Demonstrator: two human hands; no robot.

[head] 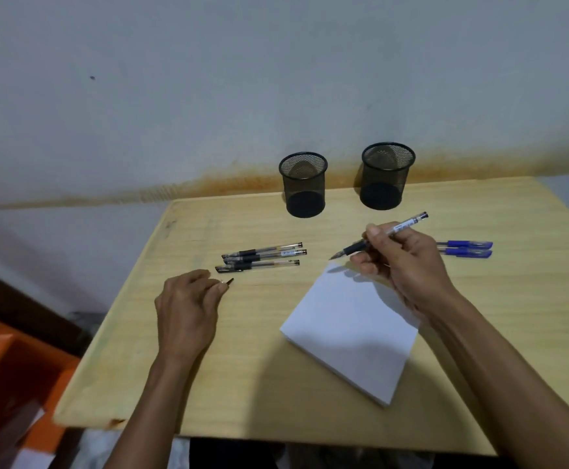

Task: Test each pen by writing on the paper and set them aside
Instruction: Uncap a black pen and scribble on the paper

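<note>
Pale grey wall (208, 79) rises behind a light wooden table (249, 360), and a rusty brown stain (242, 182) runs along the wall just above the far edge. The near left corner of the tabletop is chipped and discoloured. Off to the left, below the table, sits something orange (12, 363), too blurred to identify.

Two black mesh cups (303, 184) stand apart at the back of the table, both upright.

Three black pens (263, 257) lie side by side, capped, left of centre. Two blue pens (467, 249) lie together on the right, partly hidden behind the right hand (401, 262).

That hand grips an uncapped black pen (408, 223) in a writing hold, thumb and fingers curled round the barrel, its tip pointing down-left and hovering just past the far corner of the paper (350, 333). I cannot tell whether the tip touches anything. The paper is a white stack, lying at an angle near the middle of the table, unmarked where it shows.

The left hand (188, 309) is over the table near the black pens, fingers curled, pinching a small dark cap (229, 281) at its fingertips.
</note>
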